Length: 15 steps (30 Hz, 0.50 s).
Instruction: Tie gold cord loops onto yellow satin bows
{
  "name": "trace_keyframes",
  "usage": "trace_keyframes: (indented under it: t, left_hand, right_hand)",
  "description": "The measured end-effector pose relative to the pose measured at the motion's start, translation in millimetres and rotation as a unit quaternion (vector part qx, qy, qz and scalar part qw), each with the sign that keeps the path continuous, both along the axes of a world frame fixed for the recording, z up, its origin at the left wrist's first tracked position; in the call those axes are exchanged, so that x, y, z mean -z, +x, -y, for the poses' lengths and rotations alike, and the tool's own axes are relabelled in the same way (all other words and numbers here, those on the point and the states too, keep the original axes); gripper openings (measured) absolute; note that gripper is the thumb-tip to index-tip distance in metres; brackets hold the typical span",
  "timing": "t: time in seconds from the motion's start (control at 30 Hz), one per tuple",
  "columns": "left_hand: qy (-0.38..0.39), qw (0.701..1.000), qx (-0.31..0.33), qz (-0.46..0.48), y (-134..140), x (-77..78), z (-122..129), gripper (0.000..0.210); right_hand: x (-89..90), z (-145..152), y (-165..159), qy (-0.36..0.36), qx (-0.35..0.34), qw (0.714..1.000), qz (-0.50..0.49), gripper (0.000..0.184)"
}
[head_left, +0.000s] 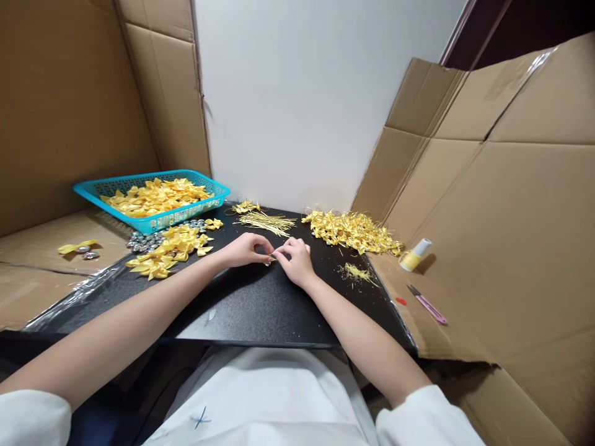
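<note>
Over the middle of the black table point(260, 310), my two hands meet at the fingertips. My left hand point(246, 250) is closed in a pinch on a small yellow ribbon bow, mostly hidden by the fingers, with a silvery bit showing below. My right hand point(296, 261) pinches a thin yellow cord point(273, 253) at the same spot. Just beyond the hands lies a bundle of cut yellow cords point(267, 223). To the left are loose yellow ribbon bows point(174, 244) and silver buttons point(146, 240). A heap of bows with cords point(351, 230) lies to the right.
A turquoise basket point(134, 222) full of yellow bows stands back left. Yellow thread scraps point(357, 272) lie on the right. Along the right cardboard are a spool of yellow thread point(415, 255) and a pink-handled cutter point(428, 305). Cardboard walls point(520, 204) flank the table.
</note>
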State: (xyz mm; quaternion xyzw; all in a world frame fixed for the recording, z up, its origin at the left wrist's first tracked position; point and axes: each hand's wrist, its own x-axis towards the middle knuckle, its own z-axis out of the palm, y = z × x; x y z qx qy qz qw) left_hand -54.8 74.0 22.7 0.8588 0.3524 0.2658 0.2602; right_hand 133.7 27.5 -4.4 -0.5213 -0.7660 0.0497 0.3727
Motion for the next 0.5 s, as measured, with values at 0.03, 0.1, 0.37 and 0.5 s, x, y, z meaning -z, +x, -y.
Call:
trace_keyframes:
  t: [0.03, 0.1, 0.37, 0.5]
  left_hand:
    - [0.0, 1.0, -0.001, -0.001, 0.3, 0.5, 0.1, 0.023]
    - [0.001, 1.0, -0.004, -0.004, 0.5, 1.2, 0.2, 0.025]
    - [0.002, 1.0, -0.002, -0.022, -1.4, -1.7, -0.5, 0.025]
    - [0.006, 1.0, 0.006, -0.027, -1.9, -5.1, 1.1, 0.025]
  right_hand:
    - [-0.4, 0.4, -0.2, -0.001, -0.001, 1.0, 0.0, 0.013]
    - [-1.0, 1.1, -0.4, -0.002, -0.002, 1.0, 0.0, 0.013]
    - [0.0, 0.6, -0.2, -0.003, -0.005, 1.0, 0.0, 0.013]
    - [1.1, -0.6, 0.4, -0.003, -0.007, 1.0, 0.0, 0.012]
